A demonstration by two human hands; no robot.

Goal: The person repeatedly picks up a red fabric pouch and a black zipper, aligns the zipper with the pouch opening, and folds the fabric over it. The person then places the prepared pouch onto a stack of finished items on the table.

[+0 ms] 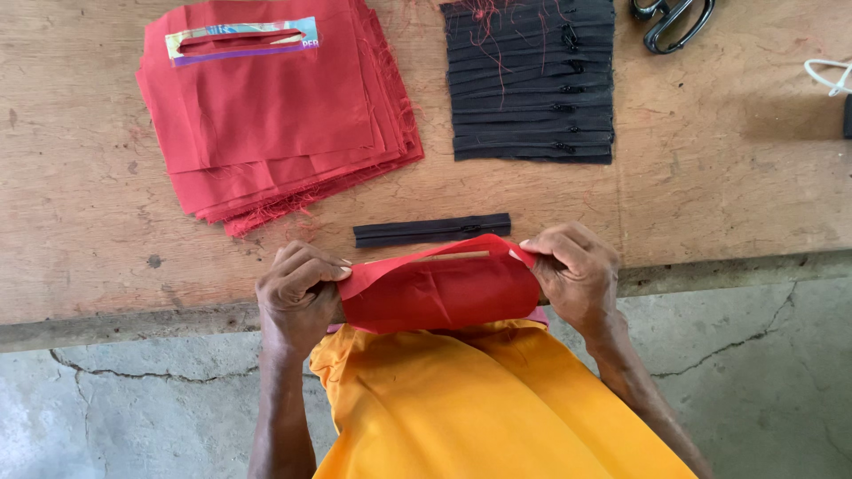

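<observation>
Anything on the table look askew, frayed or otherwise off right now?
Minor things only. Loose red threads lie strewn over the black zipper stack, and the red fabric stack is fanned unevenly with frayed lower edges. The single black zipper lies flat near the red fabric piece held between the left hand and right hand.

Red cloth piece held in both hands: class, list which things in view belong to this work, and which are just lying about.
In the work:
red cloth piece, gripped by left hand and right hand
single black zipper, just beyond it
red cloth stack
black zipper stack

Lying about:
scissors, far edge of the table
white cord, right edge
</observation>
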